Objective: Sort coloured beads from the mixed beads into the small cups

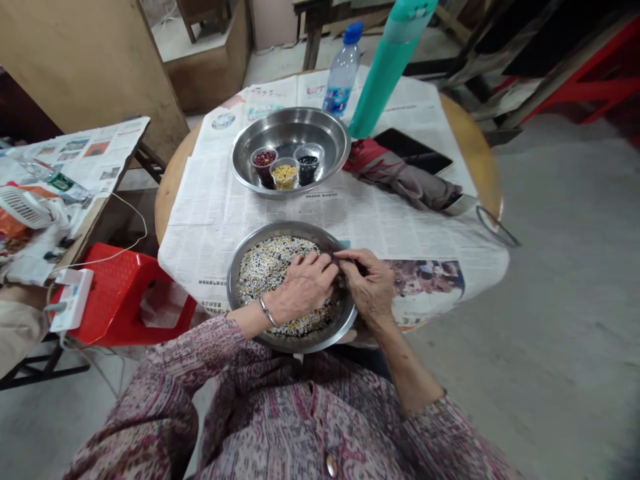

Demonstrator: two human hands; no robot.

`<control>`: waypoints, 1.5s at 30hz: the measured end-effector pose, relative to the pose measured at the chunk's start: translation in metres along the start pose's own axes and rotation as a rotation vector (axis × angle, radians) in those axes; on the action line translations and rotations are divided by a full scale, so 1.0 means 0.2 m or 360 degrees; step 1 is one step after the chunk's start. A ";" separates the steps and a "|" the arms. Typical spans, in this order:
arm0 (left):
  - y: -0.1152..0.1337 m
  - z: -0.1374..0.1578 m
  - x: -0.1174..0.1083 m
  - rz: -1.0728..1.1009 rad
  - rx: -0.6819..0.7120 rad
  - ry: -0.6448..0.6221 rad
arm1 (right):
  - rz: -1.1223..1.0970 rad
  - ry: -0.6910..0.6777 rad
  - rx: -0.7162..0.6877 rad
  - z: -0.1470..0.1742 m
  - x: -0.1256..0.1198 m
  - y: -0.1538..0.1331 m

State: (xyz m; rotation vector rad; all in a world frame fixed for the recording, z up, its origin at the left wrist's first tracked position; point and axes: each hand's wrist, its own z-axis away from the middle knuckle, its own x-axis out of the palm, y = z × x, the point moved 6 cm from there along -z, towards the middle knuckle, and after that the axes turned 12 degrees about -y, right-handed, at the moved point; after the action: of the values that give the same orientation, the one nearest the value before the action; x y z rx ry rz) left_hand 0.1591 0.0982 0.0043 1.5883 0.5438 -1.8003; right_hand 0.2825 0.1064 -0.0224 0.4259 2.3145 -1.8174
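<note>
The top (280, 433) is pink, grey and cream, with busy patterns and a shiny button (331, 465). A silver bracelet (267, 311) sits just behind the left grip (306, 287); the sleeve (200, 353) ends behind that.

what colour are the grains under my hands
The grains are mostly white, mixed with black and yellow, clearest in the head view.

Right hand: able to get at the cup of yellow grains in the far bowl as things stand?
Probably yes: the cup of yellow grains stands uncovered at the near side of the far bowl, and the way over the rim looks free for the right hand.
</note>
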 end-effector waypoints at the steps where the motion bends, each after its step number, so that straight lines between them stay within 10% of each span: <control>1: 0.02 0.01 0.01 0.0001 0.0078 -0.0023 | -0.0006 0.0003 0.0000 0.00 0.00 0.00; 11: 0.06 0.28 0.02 -0.0065 0.0671 -0.0252 | -0.0020 0.0002 -0.0014 0.00 0.00 0.01; 26: -0.35 0.31 -0.04 -0.0412 0.0222 -0.0149 | -0.0019 0.0010 0.0018 0.01 0.00 0.02; 45: 0.00 0.38 0.08 0.0135 0.0265 -0.0082 | 0.0010 -0.0011 -0.0001 0.00 0.00 0.02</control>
State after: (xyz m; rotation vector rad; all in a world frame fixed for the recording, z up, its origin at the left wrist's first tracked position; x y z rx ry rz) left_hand 0.1052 0.0434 0.0025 1.6439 0.3048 -1.8572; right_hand 0.2832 0.1064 -0.0267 0.4258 2.3061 -1.8125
